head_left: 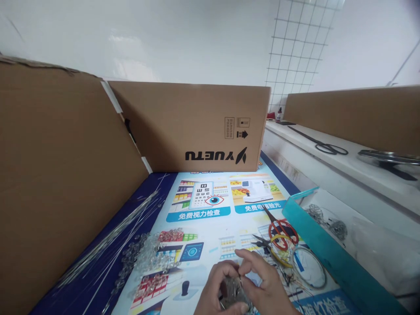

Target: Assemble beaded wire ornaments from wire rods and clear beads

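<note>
At the bottom centre, my left hand (215,288) and my right hand (262,282) are closed together around a small silvery wire-and-bead piece (233,292). The left hand cups it from below and the left. Fingertips of the right hand pinch at its top. Both hands hover over a printed poster (203,210) that covers the table. A heap of clear crystal beads (149,256) lies to the left of the hands. Red-handled scissors (280,227) and yellow-handled pliers (274,251) lie just right of them.
Thin wire rods (111,238) lie along the left. A wire coil (310,267) sits by the pliers. Cardboard walls (59,175) enclose left and back (193,127). A teal-edged tray (328,249) holds finished wire pieces (337,227). Black scissors (323,144) rest on the right-hand shelf.
</note>
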Available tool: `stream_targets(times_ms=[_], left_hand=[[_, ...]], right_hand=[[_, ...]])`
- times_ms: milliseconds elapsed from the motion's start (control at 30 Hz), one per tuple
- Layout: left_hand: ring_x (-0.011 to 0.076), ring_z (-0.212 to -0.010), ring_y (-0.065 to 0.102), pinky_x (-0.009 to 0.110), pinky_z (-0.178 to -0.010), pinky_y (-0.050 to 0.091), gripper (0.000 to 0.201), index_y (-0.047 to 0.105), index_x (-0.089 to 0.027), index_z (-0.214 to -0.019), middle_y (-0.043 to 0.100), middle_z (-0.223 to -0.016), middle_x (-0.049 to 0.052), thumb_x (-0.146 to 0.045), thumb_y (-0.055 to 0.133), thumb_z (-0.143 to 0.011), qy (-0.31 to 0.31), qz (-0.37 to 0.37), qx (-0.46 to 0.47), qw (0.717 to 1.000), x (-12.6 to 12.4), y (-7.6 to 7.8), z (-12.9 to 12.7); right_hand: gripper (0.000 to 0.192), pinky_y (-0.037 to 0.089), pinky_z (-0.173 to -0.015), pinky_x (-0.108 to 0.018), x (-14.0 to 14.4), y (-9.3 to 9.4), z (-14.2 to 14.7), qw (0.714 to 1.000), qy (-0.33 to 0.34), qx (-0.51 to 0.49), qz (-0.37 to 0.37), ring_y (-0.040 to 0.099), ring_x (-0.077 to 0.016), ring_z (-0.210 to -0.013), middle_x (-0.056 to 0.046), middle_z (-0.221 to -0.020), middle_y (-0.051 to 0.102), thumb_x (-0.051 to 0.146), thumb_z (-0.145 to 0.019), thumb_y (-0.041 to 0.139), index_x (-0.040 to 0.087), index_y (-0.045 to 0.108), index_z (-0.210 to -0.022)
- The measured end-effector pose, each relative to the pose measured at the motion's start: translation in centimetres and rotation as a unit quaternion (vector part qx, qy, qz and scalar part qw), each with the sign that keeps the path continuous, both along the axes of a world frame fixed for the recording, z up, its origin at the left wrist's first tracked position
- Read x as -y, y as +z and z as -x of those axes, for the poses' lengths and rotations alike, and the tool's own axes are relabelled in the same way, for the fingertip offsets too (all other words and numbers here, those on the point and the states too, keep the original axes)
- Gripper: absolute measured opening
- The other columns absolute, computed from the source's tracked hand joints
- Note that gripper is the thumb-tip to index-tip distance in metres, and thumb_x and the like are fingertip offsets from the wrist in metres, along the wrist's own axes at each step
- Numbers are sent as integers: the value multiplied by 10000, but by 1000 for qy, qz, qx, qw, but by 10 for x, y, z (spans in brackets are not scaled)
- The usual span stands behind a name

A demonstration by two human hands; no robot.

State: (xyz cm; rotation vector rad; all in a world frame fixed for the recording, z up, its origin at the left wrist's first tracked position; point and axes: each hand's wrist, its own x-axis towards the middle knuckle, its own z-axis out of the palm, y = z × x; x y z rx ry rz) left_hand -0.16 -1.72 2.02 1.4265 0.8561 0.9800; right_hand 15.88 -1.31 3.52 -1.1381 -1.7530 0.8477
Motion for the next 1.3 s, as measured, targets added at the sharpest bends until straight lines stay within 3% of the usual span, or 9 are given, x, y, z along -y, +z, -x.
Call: stream_targets(times_ms=[200,400,567,733,867,933,1067,1200,1300], left_hand=[[114,-628,398,228,-581,322,275,450,-203,-859,466,-788,-25,-159,583,-623,44,-1,-83,996,0,-3,-3],[133,-683,432,232,-595,343,326,461,-190,-792,456,-788,-17,-20,492,-515,48,-11,-131,990,2,1,-6],[138,-676,442,235,-583,353,333,444,-193,-779,453,-765,-17,-2,474,-507,79,-24,-166,983,3,1,-8],[167,-712,464,276,-637,390,368,470,-192,-801,470,-777,0,5,473,-490,104,-70,-195,973,3,-7,-10],[184,-742,494,302,-671,415,410,473,-195,-856,490,-796,13,9,455,-500,123,-69,-201,969,4,-9,-10],[191,-752,503,308,-677,420,457,483,-192,-893,499,-805,19,18,447,-489,128,-73,-208,967,4,-7,-9],[194,-755,507,303,-668,428,461,516,-196,-913,506,-799,21,18,453,-510,128,-80,-211,966,3,-5,-8],[205,-823,516,333,-736,435,498,556,-211,-1031,532,-886,48,-3,496,-582,107,-121,-176,971,1,-2,-7],[221,-839,521,351,-747,434,369,596,-228,-1078,552,-874,62,-161,575,-716,65,-138,-167,974,-1,5,-5]], right_hand=[[516,470,-769,-315,-2,9,4,993,-25,-21,112,621,-170,-721,10,-725,647,48,-627,525,222,540,-1113],[386,453,-680,-273,-7,18,-5,985,31,-63,161,588,-150,-662,28,-665,609,66,-616,567,194,593,-978],[293,420,-617,-243,-8,28,-12,982,11,-28,188,551,-132,-626,26,-675,617,79,-624,569,186,618,-893],[276,406,-559,-222,-8,27,-12,971,19,-57,232,538,-121,-577,35,-656,612,83,-610,566,189,595,-863],[245,425,-671,-256,-4,31,-10,989,-40,6,145,578,-157,-705,13,-699,623,51,-591,543,193,611,-780],[214,423,-651,-252,-5,33,-13,988,-46,-9,150,573,-154,-684,12,-680,609,53,-585,553,186,595,-746],[186,381,-536,-213,-15,33,-23,961,-33,-130,242,514,-111,-556,31,-620,580,131,-618,625,179,536,-774],[188,396,-582,-230,-18,36,-21,971,-13,-79,225,535,-131,-625,9,-666,603,150,-630,640,166,562,-801],[150,405,-600,-243,-13,43,-13,975,-9,-67,213,541,-140,-640,2,-676,605,176,-667,619,165,569,-808]])
